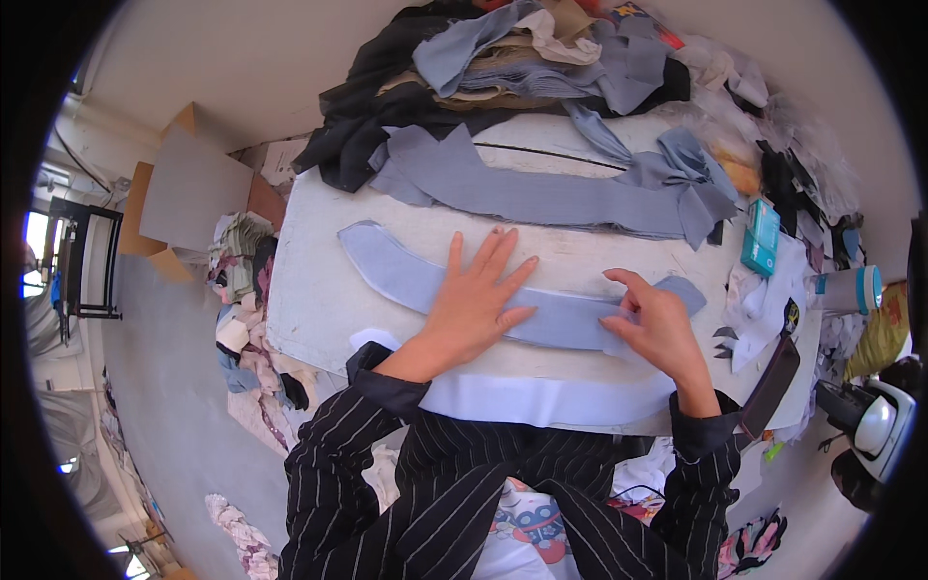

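Curved blue-grey strip point(570, 319): lies lengthwise on the bench point(302, 280), between a larger grey-blue fabric piece on the far side and a white strip on the near side. The bench has a pale, worn surface and carries all of these items. A heap of fabric point(358, 106), black with blue-grey and tan layers, occupies the far end. A cardboard box point(193, 198) with open flaps stands to the left, apart from the bench. The larger grey-blue fabric piece point(551, 198) lies across the bench, near the heap, with irregular ends. The white strip point(551, 398) lies along the near edge. Left hand point(471, 307): palm down, fingers spread wide, flat on the left-centre portion of the curved strip. Right hand point(662, 324): positioned at the right portion of the curved strip, thumb and index finger bent toward each other with a narrow gap; whether material is gripped between them cannot be determined. A pale cylindrical container point(851, 291) with a teal lid is at the right. A teal packet point(762, 239) rests near the right edge.
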The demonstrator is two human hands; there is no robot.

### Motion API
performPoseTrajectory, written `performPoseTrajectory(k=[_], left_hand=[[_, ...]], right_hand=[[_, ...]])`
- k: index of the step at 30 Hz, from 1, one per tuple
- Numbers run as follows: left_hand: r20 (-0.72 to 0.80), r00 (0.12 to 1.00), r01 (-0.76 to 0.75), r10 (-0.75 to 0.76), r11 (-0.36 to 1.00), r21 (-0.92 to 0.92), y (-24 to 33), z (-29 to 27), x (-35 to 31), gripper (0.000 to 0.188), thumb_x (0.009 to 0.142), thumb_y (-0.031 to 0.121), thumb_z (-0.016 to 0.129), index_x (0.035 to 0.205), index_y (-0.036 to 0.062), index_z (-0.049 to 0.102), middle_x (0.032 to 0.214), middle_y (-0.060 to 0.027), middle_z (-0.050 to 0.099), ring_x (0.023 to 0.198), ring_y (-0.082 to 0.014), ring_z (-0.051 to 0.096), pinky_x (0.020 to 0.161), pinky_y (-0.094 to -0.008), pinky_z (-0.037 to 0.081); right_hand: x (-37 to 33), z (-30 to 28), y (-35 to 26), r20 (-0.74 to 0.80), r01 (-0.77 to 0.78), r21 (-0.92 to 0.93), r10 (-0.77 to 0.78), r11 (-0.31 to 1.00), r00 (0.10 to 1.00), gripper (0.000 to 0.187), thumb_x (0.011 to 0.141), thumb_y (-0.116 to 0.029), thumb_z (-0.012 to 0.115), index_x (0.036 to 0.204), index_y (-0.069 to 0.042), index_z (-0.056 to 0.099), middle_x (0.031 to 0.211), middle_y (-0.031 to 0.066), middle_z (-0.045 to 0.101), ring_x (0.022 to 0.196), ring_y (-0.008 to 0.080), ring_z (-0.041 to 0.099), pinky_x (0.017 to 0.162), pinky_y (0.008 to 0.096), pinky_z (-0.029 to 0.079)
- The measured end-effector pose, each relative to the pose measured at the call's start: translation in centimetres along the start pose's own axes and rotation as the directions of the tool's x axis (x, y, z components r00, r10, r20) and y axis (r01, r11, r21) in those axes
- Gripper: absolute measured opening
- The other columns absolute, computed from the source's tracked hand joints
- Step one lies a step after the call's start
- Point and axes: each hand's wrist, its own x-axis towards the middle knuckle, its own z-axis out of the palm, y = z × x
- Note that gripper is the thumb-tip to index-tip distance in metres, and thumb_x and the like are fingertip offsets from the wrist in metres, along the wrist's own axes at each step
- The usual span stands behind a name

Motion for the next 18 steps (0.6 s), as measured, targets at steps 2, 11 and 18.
performPoseTrajectory(k=[2,11,18], left_hand=[[-0.011,1.000,-0.011,0.012,1.000,0.018,-0.3,0.2,0.0,0.059,0.096,0.046,0.050,0.147,0.0161,0.044,0.159,-0.0150,0.024,0.149,-0.0323,0.017,0.119,-0.0575,0.003],[-0.011,1.000,-0.012,0.012,0.999,0.031,-0.1,0.1,0.2,0.062,0.094,0.048,0.052,0.146,0.0158,0.045,0.159,-0.0146,0.026,0.149,-0.0314,0.017,0.119,-0.0566,0.003],[-0.021,1.000,-0.003,0.004,1.000,0.024,-0.1,0.0,0.0,0.064,0.091,0.050,0.058,0.142,0.0125,0.050,0.157,-0.0177,0.028,0.148,-0.0325,0.020,0.118,-0.0590,0.006]], right_hand=[[-0.7,-1.2,1.3,-0.037,-0.018,0.053,0.020,0.998,0.999,0.053,0.076,-0.013,0.075,0.126,-0.009,0.059,0.075,0.0090,0.060,0.067,0.0268,0.060,0.063,0.0360,0.047],[-1.9,-1.8,4.4,-0.272,-0.015,0.008,0.017,1.000,0.962,0.057,0.073,-0.013,0.077,0.128,-0.010,0.059,0.077,0.0099,0.060,0.068,0.0259,0.060,0.065,0.0331,0.048],[-3.5,-3.5,5.8,-0.243,-0.191,0.195,0.236,0.962,0.941,0.054,0.077,-0.005,0.073,0.128,-0.004,0.058,0.080,-0.0003,0.052,0.063,0.0059,0.047,0.057,0.0204,0.038]])
